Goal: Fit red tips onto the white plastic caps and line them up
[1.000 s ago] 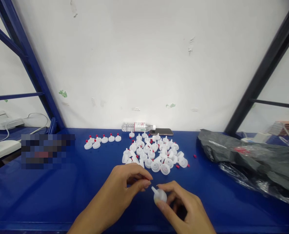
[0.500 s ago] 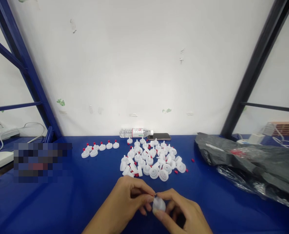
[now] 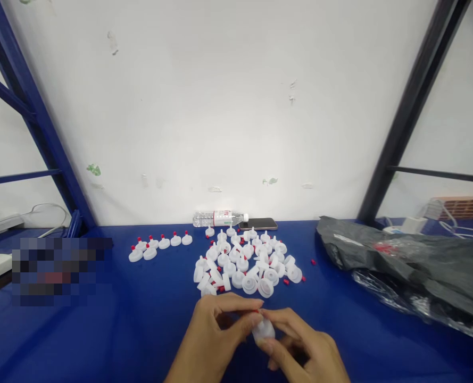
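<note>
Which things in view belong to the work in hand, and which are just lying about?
Apparently in use:
white cap in the right hand
red tip in the left hand
heaped white caps
loose red tips
standing red-tipped caps

Apparently just lying about:
clear bottle
phone
dark plastic

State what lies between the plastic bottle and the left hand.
The head view shows a pile of white spouted lids, small red caps in and around it, between the plastic bottle and the left hand.

It looked like a workshop: rack posts (image 3: 48, 119) flanked the surface (image 3: 148, 303), with white caps (image 3: 249, 284) heaped on it.
</note>
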Available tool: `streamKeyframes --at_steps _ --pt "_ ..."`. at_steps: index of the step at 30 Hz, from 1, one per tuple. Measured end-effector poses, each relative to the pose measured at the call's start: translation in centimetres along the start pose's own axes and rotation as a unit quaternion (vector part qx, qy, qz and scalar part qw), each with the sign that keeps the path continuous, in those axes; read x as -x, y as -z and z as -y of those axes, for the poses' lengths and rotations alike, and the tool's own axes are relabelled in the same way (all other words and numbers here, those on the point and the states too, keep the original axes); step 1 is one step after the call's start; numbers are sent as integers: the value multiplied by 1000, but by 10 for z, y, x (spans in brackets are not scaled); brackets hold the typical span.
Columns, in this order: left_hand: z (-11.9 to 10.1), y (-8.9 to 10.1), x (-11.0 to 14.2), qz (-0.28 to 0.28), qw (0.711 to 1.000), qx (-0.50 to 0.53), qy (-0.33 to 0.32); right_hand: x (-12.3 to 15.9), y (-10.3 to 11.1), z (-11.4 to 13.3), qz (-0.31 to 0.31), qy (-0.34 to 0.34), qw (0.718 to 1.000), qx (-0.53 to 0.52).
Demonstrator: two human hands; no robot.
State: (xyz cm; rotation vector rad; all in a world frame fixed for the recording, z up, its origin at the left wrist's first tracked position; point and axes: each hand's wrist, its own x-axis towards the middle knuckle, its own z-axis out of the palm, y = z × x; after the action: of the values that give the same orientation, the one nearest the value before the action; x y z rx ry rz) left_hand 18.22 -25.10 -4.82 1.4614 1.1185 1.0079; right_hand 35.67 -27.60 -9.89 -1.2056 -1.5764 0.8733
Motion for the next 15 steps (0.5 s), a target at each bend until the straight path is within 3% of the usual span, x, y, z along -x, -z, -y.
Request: streamKeyframes --at_steps 6,15 --pt "12 -9 3 -33 996 -57 -61 0 -6 -5 -21 -28 999 -34" --pt "5 1 2 -51 986 -112 -116 0 -10 -5 -25 -15 1000 -8"
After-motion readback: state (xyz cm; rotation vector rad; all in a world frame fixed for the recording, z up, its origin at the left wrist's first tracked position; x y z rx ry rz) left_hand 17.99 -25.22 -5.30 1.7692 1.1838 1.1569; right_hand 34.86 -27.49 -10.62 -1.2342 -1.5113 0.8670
